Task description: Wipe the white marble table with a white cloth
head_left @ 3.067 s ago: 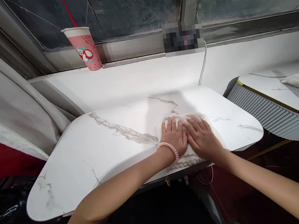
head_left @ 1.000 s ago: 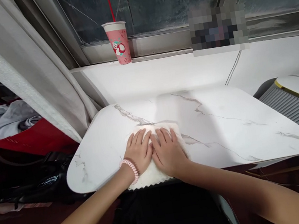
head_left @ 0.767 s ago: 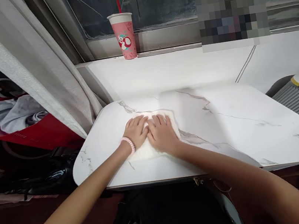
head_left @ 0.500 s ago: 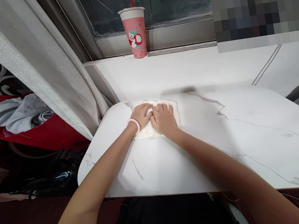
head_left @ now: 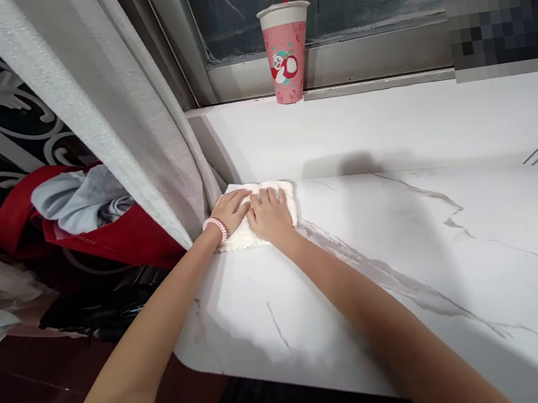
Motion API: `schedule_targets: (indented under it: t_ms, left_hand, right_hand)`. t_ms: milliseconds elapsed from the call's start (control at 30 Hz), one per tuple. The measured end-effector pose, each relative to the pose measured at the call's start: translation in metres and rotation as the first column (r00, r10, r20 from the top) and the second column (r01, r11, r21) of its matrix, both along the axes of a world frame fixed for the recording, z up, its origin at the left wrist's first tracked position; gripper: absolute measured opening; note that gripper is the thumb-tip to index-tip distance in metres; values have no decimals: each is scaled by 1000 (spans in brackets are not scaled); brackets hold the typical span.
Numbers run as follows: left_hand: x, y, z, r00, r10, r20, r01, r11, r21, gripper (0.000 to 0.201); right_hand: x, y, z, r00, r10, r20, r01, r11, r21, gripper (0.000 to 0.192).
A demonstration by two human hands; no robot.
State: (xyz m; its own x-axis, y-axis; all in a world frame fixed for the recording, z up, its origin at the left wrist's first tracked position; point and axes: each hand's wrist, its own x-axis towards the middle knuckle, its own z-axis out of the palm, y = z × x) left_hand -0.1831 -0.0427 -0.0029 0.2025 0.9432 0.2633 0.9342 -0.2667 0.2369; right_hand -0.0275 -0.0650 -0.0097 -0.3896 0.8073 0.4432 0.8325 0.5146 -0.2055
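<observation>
Pressing flat on white cloth (head_left: 278,193): left hand (head_left: 230,210), right hand (head_left: 268,215), both grips released, fingers spread | lying at bench (head_left: 408,255) far corner, beside curtain (head_left: 99,112) | standing beyond cloth on sill: pink cup (head_left: 285,54)

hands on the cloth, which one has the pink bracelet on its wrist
The left hand, nearer the curtain; a pink coil bracelet circles its wrist. The right hand beside it has a bare wrist.
</observation>
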Motion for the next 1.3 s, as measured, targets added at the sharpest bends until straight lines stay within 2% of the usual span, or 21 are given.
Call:
schedule_targets:
  t_ms: [200,433,633,767,900,1033,1133,1300]
  left_hand:
    - [-1,-49,0,1000,18,-5,-18,1000,6,44]
    - [10,-128,4,1000,5,-21,-5,1000,3,45]
    - [34,-205,1,998,4,-68,-3,1000,6,45]
    - [51,-233,1,996,30,-79,-32,999,-34,47]
    - [54,-232,2,997,41,-71,-49,993,-111,48]
    - [42,-210,-3,998,29,-62,-30,999,-28,48]
    - [32,-177,-6,998,33,-51,-34,999,-2,50]
    - [30,-105,-3,997,59,-43,-59,998,-8,48]
  right_hand:
    - [3,-45,2,999,50,-17,-50,999,0,44]
    - [15,-118,5,995,99,-13,-99,995,-3,47]
    - [42,-190,4,989,146,-7,-146,989,-17,50]
    - [63,-213,2,984,178,13,-178,984,18,49]
    - [68,-211,4,980,195,30,-195,981,-9,49]
    - [60,-189,9,979,199,31,-198,980,-25,47]
    - [52,-157,10,981,191,17,-191,981,-28,43]
    - [45,-90,6,989,144,-31,-145,988,-46,39]
